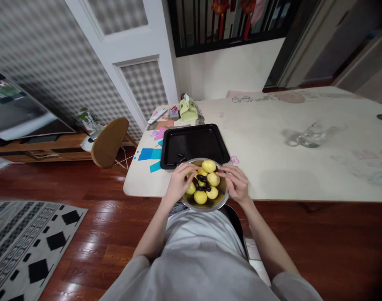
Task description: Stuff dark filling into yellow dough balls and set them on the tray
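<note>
A round metal bowl (222, 198) stands at the table's front edge, close to my body. In it lie several yellow lemons (200, 197) and, on top of them, several long dark fruits like black grapes (202, 178). My left hand (179, 182) reaches over the bowl's left rim, its thumb and fingers curled around a lemon at that side. From the right, my right hand (236, 182) extends its fingers over the rim to the lemons, thumb apart, with nothing visible in its grasp. Behind the bowl, a black baking tray (195, 142) has a few small dark pieces near its front left corner.
A green tissue holder (188, 110) and a white remote (157, 116) lie behind the tray. Farther right on the white table (272, 167) stands a clear glass vessel (312, 137). A wooden chair (109, 142) is beside the table's left end.
</note>
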A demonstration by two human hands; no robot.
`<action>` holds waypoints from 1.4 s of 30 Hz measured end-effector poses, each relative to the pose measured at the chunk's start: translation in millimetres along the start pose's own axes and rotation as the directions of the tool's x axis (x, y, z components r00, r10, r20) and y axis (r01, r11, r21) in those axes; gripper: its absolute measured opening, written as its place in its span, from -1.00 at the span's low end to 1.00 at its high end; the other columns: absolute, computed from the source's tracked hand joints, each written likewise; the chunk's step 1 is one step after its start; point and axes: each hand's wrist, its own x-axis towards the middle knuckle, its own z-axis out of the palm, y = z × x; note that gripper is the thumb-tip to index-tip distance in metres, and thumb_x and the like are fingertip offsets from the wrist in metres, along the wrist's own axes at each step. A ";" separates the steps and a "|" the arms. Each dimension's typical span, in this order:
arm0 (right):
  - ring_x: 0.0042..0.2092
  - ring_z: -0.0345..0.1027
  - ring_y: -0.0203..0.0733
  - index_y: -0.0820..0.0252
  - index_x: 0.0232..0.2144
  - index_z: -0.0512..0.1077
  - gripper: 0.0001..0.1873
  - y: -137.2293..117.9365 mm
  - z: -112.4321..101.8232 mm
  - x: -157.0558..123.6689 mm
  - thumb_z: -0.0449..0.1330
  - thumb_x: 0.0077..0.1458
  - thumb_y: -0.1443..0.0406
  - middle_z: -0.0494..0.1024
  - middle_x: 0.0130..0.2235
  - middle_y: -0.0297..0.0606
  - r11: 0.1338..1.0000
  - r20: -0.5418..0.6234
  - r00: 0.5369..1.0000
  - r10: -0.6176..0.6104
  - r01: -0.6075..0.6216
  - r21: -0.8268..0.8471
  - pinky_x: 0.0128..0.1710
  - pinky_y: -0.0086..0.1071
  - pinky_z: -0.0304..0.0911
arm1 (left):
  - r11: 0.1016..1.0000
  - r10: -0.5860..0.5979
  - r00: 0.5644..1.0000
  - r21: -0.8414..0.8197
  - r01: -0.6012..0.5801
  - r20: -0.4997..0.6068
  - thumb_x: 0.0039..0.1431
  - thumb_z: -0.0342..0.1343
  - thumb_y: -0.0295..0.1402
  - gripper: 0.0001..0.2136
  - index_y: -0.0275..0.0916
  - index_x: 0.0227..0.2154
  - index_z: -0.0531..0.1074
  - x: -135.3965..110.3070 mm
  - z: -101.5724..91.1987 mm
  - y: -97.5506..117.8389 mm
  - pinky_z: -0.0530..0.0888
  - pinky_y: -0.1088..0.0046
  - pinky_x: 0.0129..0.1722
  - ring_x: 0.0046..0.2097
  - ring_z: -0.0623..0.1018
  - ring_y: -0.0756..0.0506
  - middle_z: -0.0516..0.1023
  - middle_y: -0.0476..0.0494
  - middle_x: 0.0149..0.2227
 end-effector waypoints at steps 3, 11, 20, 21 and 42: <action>-0.05 0.56 0.02 0.08 -0.08 0.67 -0.65 -0.2 0.3 0.2 0.07 0.34 0.35 0.70 -0.08 -0.11 1.000 -0.010 1.000 -0.007 0.007 0.003 -0.07 0.00 0.49 | 0.996 -0.058 0.988 0.058 0.067 -0.141 0.46 0.02 -0.44 -0.78 -0.18 -0.05 0.58 4.0 -12.8 -17.6 0.54 0.23 0.11 0.03 0.61 -0.15 0.65 -0.21 -0.04; -0.06 0.55 0.01 0.07 -0.07 0.66 -0.65 0.7 0.9 -1.0 0.08 0.33 0.38 0.69 -0.08 -0.10 1.000 -0.017 1.000 -0.013 0.013 0.014 -0.08 0.00 0.49 | 0.892 -0.240 0.971 0.392 0.226 -0.013 0.29 0.06 -0.60 -0.62 -0.23 0.10 0.54 34.8 -26.3 -97.9 0.50 0.07 0.22 0.13 0.57 -0.25 0.62 -0.29 0.09; -0.06 0.55 0.02 0.06 -0.11 0.67 -0.65 0.8 0.8 -1.7 0.07 0.34 0.32 0.69 -0.10 -0.11 1.000 -0.015 1.000 0.016 -0.015 0.020 -0.06 0.01 0.49 | 0.862 -0.294 0.944 0.468 0.196 0.146 0.22 0.17 -0.62 -0.68 -0.21 -0.03 0.62 52.8 -22.6 -108.2 0.53 0.16 0.19 0.09 0.59 -0.25 0.66 -0.26 -0.02; -0.06 0.55 0.02 0.06 -0.11 0.67 -0.65 0.8 0.7 -1.7 0.07 0.34 0.32 0.69 -0.10 -0.11 1.000 -0.010 1.000 0.020 -0.019 0.020 -0.06 0.01 0.49 | 0.860 -0.296 0.945 0.470 0.199 0.140 0.22 0.17 -0.62 -0.68 -0.21 -0.03 0.62 52.5 -22.4 -108.1 0.54 0.18 0.17 0.08 0.60 -0.24 0.65 -0.25 -0.02; -0.06 0.54 0.01 0.09 -0.11 0.66 -0.66 0.7 0.0 -0.6 0.07 0.34 0.35 0.69 -0.11 -0.11 1.000 -0.005 1.000 -0.006 0.006 0.013 -0.08 -0.01 0.47 | 0.996 -0.079 0.996 0.045 0.077 0.039 0.35 0.19 -0.45 -0.78 -0.19 0.02 0.54 -4.8 -18.1 -0.8 0.60 0.38 -0.07 -0.15 0.63 -0.09 0.62 -0.15 -0.12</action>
